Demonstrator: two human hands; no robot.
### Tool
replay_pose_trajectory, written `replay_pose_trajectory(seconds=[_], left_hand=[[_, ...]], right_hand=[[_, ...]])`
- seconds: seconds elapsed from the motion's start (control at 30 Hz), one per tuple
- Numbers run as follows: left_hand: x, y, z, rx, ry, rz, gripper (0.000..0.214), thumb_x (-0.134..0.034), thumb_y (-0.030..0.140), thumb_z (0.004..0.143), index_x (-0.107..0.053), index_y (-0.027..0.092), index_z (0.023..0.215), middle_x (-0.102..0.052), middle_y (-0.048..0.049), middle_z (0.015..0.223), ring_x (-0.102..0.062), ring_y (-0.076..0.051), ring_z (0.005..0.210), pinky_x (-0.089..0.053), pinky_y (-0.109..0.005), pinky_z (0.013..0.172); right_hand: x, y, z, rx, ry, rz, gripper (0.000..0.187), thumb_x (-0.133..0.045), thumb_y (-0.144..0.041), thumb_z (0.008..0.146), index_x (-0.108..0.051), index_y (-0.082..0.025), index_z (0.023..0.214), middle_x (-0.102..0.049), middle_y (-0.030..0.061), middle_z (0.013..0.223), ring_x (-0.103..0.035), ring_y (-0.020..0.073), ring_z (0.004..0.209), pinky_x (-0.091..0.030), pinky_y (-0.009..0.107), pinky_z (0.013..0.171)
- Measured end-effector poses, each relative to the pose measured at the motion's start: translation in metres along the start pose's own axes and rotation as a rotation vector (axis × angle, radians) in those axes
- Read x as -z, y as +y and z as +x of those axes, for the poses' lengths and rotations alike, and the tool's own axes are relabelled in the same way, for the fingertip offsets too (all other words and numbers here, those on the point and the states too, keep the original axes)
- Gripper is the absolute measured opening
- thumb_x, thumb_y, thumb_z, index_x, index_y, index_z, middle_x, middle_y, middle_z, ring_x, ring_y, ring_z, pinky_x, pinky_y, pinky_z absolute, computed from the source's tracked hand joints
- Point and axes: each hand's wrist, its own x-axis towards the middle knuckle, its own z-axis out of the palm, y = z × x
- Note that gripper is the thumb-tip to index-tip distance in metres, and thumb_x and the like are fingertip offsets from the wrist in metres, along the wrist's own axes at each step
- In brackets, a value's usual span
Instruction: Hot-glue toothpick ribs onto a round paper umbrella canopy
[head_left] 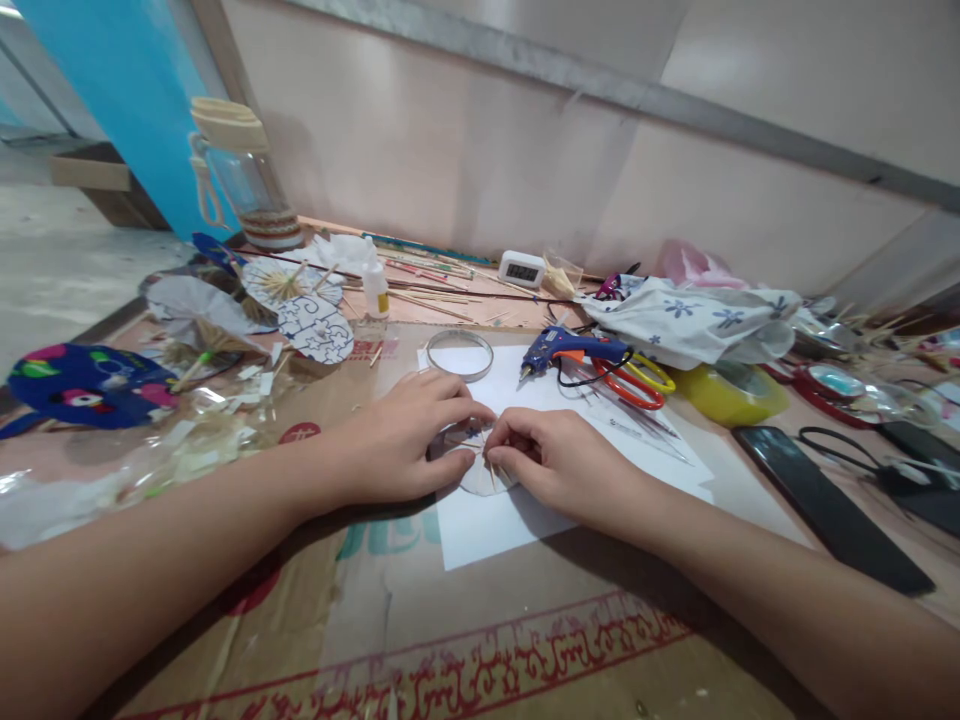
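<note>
A small round paper disc (480, 484) with thin wooden sticks set across it lies on a white paper sheet (469, 540). My left hand (405, 435) rests over the disc's left side, thumb and forefinger apart and their tips touching it. At the right of the disc's middle, my right hand (551, 455) pinches with thumb and forefinger, and a thin wooden stick (492, 476) shows at the fingertips. My fingers hide part of the disc. Just behind the hands is a clear ring-shaped tape roll (460, 356).
Behind my right hand lie a blue glue gun (574, 350), red-handled scissors (630, 385) and yellow tape (731, 395). A black phone (832, 510) is at right. Small paper umbrellas (315, 328), a glue bottle (374, 285) and a glass bottle (251, 180) stand left. Cardboard (315, 600) lies underneath.
</note>
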Motion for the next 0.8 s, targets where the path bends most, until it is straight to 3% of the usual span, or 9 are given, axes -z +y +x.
replay_pose_trajectory(seconds=[0.33,0.57,0.8], left_hand=[[0.002,0.002,0.0,0.001,-0.003,0.0,0.034,-0.056,0.035,0.097,-0.069,0.022,0.125,-0.065,-0.0081,0.112,-0.058,-0.028,0.112,-0.044,-0.044,0.101],[0.001,0.002,-0.001,0.018,0.004,0.012,0.033,-0.057,0.035,0.097,-0.07,0.022,0.125,-0.065,-0.0083,0.114,-0.059,-0.029,0.112,-0.045,-0.044,0.102],[-0.001,0.001,-0.002,0.008,0.018,0.007,0.033,-0.058,0.034,0.096,-0.07,0.022,0.124,-0.065,-0.0083,0.113,-0.059,-0.029,0.112,-0.046,-0.044,0.102]], right_hand=[[0.003,0.003,-0.004,0.078,0.089,0.027,0.014,-0.061,-0.019,0.097,-0.073,-0.018,0.09,-0.073,-0.0007,0.072,-0.058,0.0126,0.061,-0.038,0.023,0.059],[0.005,0.004,-0.011,0.281,0.103,0.001,0.032,-0.055,-0.02,0.097,-0.076,-0.016,0.072,-0.071,0.0028,0.067,-0.06,0.0124,0.062,-0.041,0.023,0.061],[0.0,0.005,-0.011,0.281,0.091,-0.042,0.033,-0.055,-0.018,0.094,-0.071,-0.015,0.065,-0.065,0.0018,0.063,-0.056,0.0115,0.06,-0.038,0.023,0.06]])
